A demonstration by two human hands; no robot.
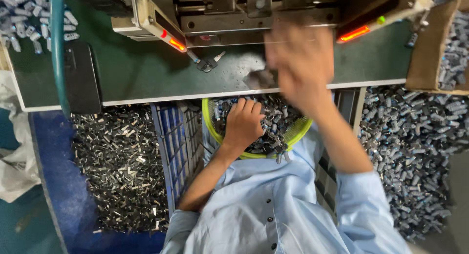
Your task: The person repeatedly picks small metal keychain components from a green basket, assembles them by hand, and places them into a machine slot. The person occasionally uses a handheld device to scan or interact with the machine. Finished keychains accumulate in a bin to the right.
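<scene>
A dark green tabletop (146, 73) with a pale front edge ran across the view, a grey metal machine (254, 12) with glowing orange-red lights mounted at its far side. Below it stood a blue plastic crate (178, 146). The floor (19, 224) looked teal, perhaps painted concrete, with crumpled white sheeting (14, 156) at the left.

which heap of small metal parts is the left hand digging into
The one in the yellow-green round basket in the person's lap: the left hand rests on its parts. The heaps at far left and far right lie untouched.
</scene>
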